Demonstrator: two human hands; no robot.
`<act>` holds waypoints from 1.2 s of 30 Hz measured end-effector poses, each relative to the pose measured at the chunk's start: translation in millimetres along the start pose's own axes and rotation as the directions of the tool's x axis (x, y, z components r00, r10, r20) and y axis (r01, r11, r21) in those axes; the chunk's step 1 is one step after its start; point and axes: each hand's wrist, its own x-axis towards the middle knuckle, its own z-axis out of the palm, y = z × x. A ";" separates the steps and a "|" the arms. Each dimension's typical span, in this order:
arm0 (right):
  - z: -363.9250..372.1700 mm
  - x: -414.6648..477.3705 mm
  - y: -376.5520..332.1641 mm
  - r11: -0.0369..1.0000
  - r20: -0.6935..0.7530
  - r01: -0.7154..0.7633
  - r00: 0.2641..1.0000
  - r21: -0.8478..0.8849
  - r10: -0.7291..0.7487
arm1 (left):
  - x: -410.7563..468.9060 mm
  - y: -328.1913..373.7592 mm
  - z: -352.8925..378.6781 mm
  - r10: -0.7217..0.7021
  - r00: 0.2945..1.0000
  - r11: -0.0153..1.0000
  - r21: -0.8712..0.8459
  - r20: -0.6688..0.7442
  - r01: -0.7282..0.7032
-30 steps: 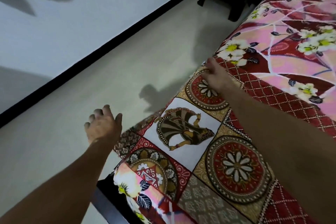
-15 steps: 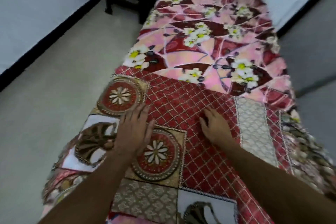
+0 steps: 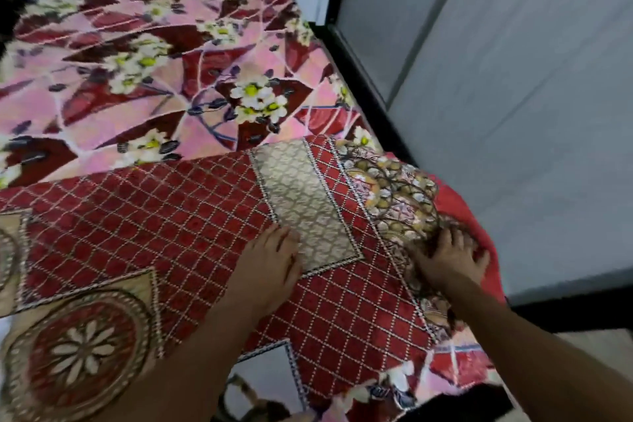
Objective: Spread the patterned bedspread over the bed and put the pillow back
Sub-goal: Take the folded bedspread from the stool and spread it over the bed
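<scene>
A red patchwork bedspread with diamond lattice, beige panels and round flower medallions covers the near part of the bed. Beyond it lies a pink floral sheet. My left hand rests flat on the bedspread near a beige panel, fingers together. My right hand presses on the bunched right edge of the bedspread at the bed's side, fingers spread. No pillow is in view.
A pale wall with a black skirting strip runs close along the bed's right side. A dark bed frame corner shows at the bottom right. Beige floor appears at the lower right.
The view has swung right toward the wall. Both hands have slid right across the bedspread: the left hand to the beige panel, the right hand to the bunched edge.
</scene>
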 end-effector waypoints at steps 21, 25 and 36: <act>26.2 126.9 96.2 0.503 0.487 -0.204 0.691 0.840 -0.534 | 332.1 190.5 -10.8 -0.325 0.940 0.928 0.156 -0.103 0.338; 23.9 132.6 106.3 0.526 0.563 -0.256 0.586 0.811 -0.582 | 356.7 185.8 -0.2 -0.332 0.933 0.902 0.337 0.138 0.270; 18.4 136.1 143.1 0.566 0.635 -0.298 0.459 0.769 -0.621 | 378.9 188.3 -15.3 -0.259 0.940 0.885 0.336 -0.220 0.323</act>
